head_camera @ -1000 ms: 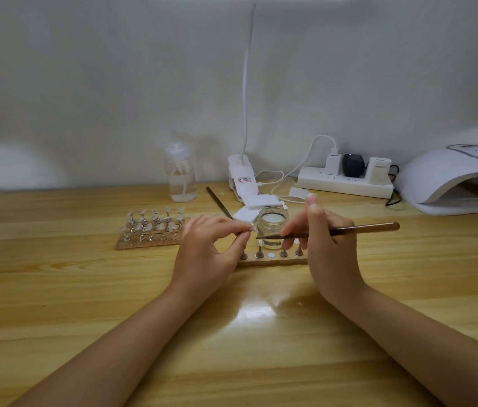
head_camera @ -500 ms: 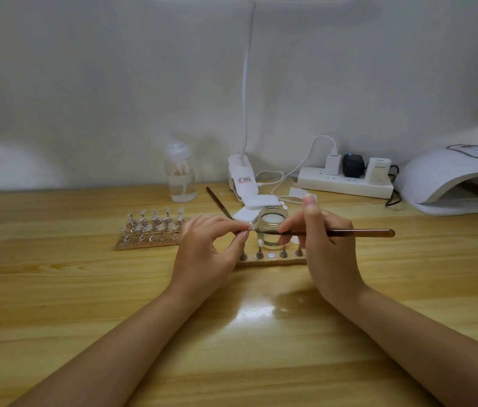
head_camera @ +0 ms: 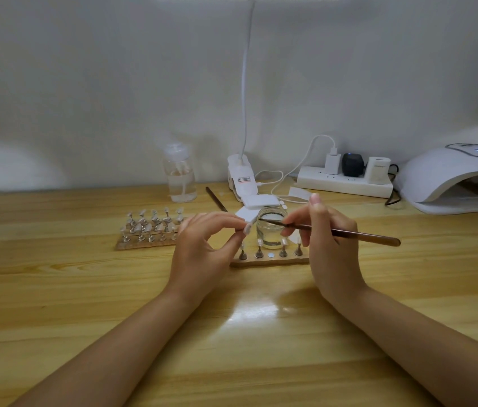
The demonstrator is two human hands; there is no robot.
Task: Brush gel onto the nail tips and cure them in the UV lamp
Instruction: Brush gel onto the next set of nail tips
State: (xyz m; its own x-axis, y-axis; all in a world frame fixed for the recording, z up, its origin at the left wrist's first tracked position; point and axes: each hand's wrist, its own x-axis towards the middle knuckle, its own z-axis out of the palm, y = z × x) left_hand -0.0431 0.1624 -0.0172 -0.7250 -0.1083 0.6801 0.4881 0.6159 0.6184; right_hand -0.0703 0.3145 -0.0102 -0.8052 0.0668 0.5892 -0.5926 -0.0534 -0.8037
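Observation:
My left hand (head_camera: 202, 248) pinches a small nail tip on its stand (head_camera: 246, 229) between thumb and forefinger, held just left of a small clear glass jar (head_camera: 271, 230). My right hand (head_camera: 328, 242) holds a brown gel brush (head_camera: 349, 234); its bristle end lies over the jar's open mouth, pointing left. In front of the jar, a narrow wooden strip (head_camera: 270, 261) carries several nail stands with tips. The white UV lamp (head_camera: 449, 177) sits at the far right with its display lit.
A second wooden board (head_camera: 146, 230) with several nail stands lies to the left. Behind are a clear pump bottle (head_camera: 180, 177), a clip lamp base (head_camera: 242, 180), white pads (head_camera: 261, 202), a second brush (head_camera: 215, 198) and a power strip (head_camera: 345, 183) with plugs and cables.
The brush tip has drawn back to the right, from the nail tip in my left hand to the jar's mouth, and its handle end has dipped. My left hand has stayed in place.

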